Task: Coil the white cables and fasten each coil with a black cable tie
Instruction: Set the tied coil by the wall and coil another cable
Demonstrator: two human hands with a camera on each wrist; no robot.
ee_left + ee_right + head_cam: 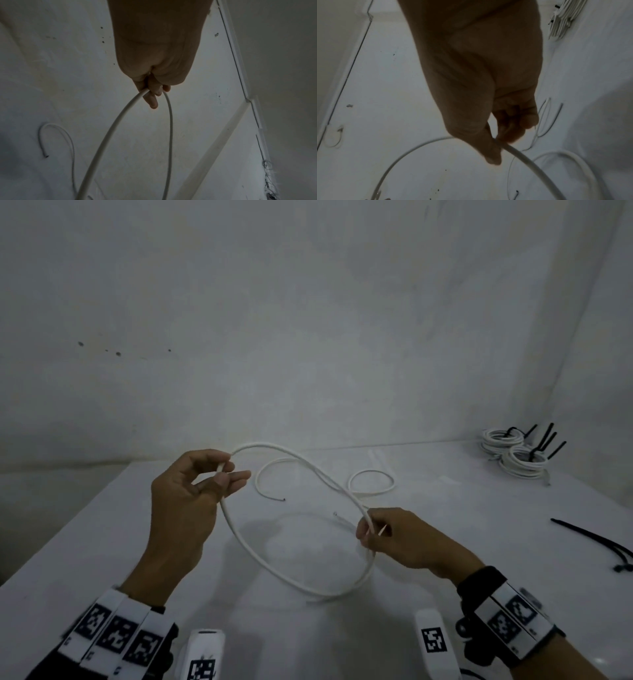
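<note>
A white cable [274, 563] forms one large loop held above the white table [102, 542] between both hands. My left hand [219, 474] pinches the loop's left side; in the left wrist view the cable [120, 121] runs down from the fingers [152, 100]. My right hand [371, 530] pinches the loop's right side, and the cable [527, 161] leaves its fingers [493, 155] in the right wrist view. More loose white cable [371, 482] lies curled on the table behind the loop.
Several finished white coils [513, 453] with black ties stand at the back right by the wall. Loose black cable ties [596, 542] lie at the right edge. Two white devices with markers [435, 642] sit at the near edge.
</note>
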